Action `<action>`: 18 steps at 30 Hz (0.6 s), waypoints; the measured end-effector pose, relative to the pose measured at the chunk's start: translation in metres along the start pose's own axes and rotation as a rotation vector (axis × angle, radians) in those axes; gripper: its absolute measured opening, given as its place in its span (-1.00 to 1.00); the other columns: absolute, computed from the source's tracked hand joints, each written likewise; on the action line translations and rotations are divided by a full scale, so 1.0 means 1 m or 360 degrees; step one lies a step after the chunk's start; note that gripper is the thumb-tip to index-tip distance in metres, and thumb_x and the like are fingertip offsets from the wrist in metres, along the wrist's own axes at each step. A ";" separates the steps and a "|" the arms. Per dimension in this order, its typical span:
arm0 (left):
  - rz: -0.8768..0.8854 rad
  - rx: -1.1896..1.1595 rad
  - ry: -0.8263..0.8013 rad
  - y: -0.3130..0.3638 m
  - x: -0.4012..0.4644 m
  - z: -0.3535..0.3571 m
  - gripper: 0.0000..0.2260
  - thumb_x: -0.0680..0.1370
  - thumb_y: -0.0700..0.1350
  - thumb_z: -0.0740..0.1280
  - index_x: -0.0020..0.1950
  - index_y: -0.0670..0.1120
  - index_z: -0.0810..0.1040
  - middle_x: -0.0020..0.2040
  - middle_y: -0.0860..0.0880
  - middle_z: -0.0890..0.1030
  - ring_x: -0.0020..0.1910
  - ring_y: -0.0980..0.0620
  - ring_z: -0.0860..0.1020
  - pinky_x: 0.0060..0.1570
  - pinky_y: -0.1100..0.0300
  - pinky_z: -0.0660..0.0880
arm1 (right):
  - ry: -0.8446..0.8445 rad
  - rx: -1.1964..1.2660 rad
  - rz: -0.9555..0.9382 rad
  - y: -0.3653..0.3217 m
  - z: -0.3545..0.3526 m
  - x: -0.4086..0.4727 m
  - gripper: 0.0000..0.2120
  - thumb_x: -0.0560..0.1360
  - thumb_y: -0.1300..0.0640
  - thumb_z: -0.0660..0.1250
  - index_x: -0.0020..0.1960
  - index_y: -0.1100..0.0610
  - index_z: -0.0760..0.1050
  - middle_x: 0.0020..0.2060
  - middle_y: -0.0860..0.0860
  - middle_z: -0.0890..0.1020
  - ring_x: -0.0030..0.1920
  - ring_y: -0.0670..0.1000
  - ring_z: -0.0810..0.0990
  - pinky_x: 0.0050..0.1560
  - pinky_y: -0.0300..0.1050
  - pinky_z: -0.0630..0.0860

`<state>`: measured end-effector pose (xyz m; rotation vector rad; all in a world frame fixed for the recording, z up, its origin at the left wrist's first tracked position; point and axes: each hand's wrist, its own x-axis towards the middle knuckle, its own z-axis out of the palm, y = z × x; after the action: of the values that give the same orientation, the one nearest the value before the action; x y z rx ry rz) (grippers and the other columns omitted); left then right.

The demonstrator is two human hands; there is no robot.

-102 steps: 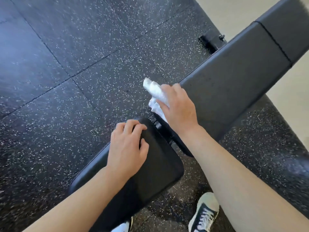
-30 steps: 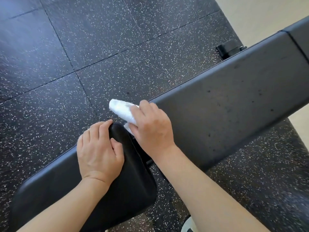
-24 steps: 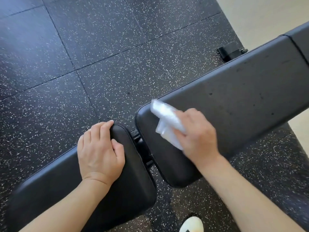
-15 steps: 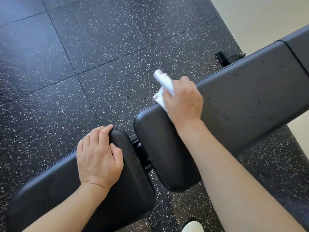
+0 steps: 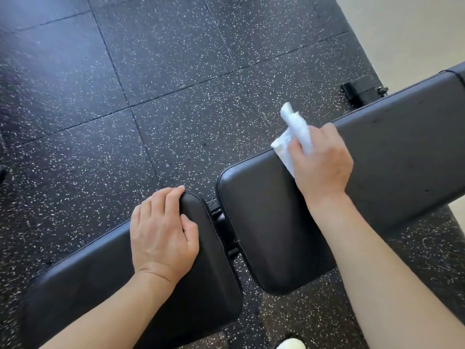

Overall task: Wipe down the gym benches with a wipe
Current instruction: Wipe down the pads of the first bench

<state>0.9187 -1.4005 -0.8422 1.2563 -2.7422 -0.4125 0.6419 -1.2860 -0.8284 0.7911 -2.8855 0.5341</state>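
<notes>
A black padded gym bench lies below me in two parts: a short seat pad at the lower left and a long back pad running to the upper right. My right hand grips a crumpled white wipe and presses it on the far edge of the long back pad. One end of the wipe sticks up past my fingers. My left hand rests on the far corner of the seat pad, with its fingers curled over the edge.
Black rubber floor tiles with white specks surround the bench. A black bench foot sits by the pale floor at the upper right. The metal hinge shows in the gap between the pads. A white shoe tip shows at the bottom edge.
My right hand has slid the wipe from the gap between the pads onto the long pad, then along its far edge to the right. My left hand stays on the seat pad's corner.
</notes>
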 end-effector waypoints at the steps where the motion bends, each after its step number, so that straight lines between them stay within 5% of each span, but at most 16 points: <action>1: -0.0002 0.0001 0.0000 0.000 0.000 0.000 -0.52 0.50 -0.06 0.17 0.40 -0.11 0.49 0.29 -0.11 0.54 0.22 -0.23 0.51 0.33 -0.19 0.41 | -0.0020 -0.0037 -0.0050 -0.016 0.003 -0.004 -0.67 0.53 -0.10 0.26 -0.06 0.15 0.63 -0.13 0.14 0.54 -0.15 0.27 0.58 -0.25 0.04 0.46; 5: 0.0001 -0.0010 0.0004 0.001 0.001 0.000 -0.53 0.50 -0.05 0.17 0.40 -0.10 0.49 0.29 -0.10 0.55 0.22 -0.21 0.50 0.35 -0.14 0.37 | -0.0054 0.0088 -0.0466 -0.090 0.016 -0.054 -0.75 0.41 -0.04 0.45 0.06 -0.02 0.67 -0.24 0.06 0.50 -0.26 0.16 0.49 -0.34 0.04 0.44; 8: -0.0013 0.0005 0.0008 0.001 0.000 0.000 -0.57 0.49 -0.06 0.17 0.33 -0.13 0.48 0.26 -0.12 0.55 0.21 -0.21 0.49 0.33 -0.15 0.37 | -0.0205 0.0215 -0.0762 -0.106 0.022 -0.096 -0.79 0.42 -0.02 0.48 -0.12 0.12 0.58 -0.23 0.06 0.50 -0.23 0.15 0.48 -0.31 0.07 0.41; 11: -0.0006 -0.0005 -0.0002 0.000 -0.001 0.000 -0.57 0.50 -0.06 0.17 0.35 -0.12 0.47 0.26 -0.11 0.54 0.20 -0.19 0.48 0.33 -0.14 0.38 | -0.0161 0.0204 -0.0896 -0.079 0.013 -0.108 -0.78 0.48 -0.03 0.44 -0.08 0.13 0.60 -0.23 0.05 0.47 -0.23 0.12 0.45 -0.31 0.05 0.41; 14: 0.0000 -0.0027 -0.0004 0.000 -0.001 -0.001 -0.53 0.51 -0.07 0.18 0.41 -0.10 0.49 0.29 -0.10 0.54 0.23 -0.19 0.49 0.37 -0.14 0.37 | 0.0118 0.0119 -0.0689 -0.018 -0.002 -0.096 -0.69 0.59 -0.16 0.40 -0.02 0.10 0.65 -0.24 0.05 0.47 -0.23 0.13 0.48 -0.29 0.05 0.47; 18: -0.0020 -0.0038 -0.0007 0.001 0.000 -0.002 -0.53 0.51 -0.07 0.17 0.41 -0.10 0.49 0.29 -0.10 0.55 0.23 -0.21 0.51 0.38 -0.14 0.36 | 0.0183 0.0014 -0.0189 0.040 -0.014 -0.075 -0.78 0.54 0.01 0.36 0.08 0.11 0.66 -0.18 0.08 0.50 -0.20 0.18 0.52 -0.28 0.06 0.49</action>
<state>0.9185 -1.4004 -0.8397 1.2688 -2.7261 -0.4483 0.6865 -1.2135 -0.8421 0.8951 -2.7140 0.5594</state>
